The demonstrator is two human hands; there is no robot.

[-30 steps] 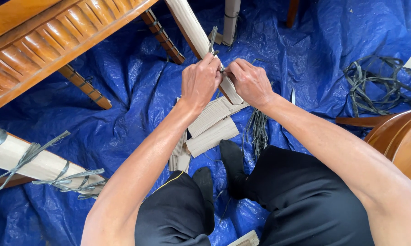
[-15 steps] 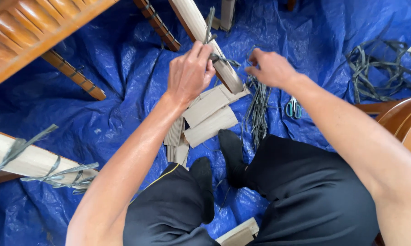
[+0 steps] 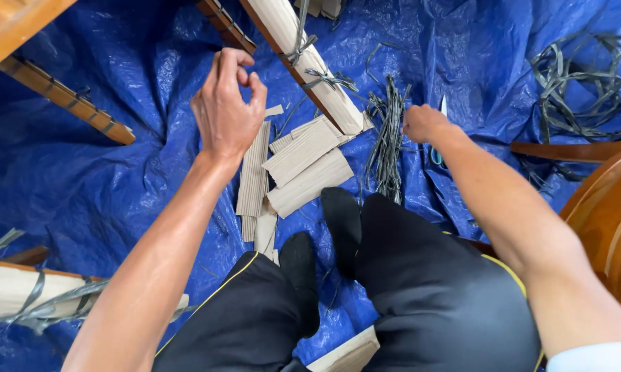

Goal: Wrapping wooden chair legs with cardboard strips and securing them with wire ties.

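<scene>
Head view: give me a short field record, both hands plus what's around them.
left hand: raised, fingers curled, holds nothing visible
right hand: down by the scissors, grip not clear
nearest to left: cardboard-wrapped leg tied with grey strap
between hands: cardboard strips, bundle of grey ties
ground: blue tarp
far right: loose strap tangle

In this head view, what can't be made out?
- Scissors: mostly hidden behind the right hand; whether it grips them is unclear.
- Left hand: fingers curled, contents not visible.
- Wrapped leg: top cut off by the frame edge.
- Strap pile: cut off at right.
</scene>
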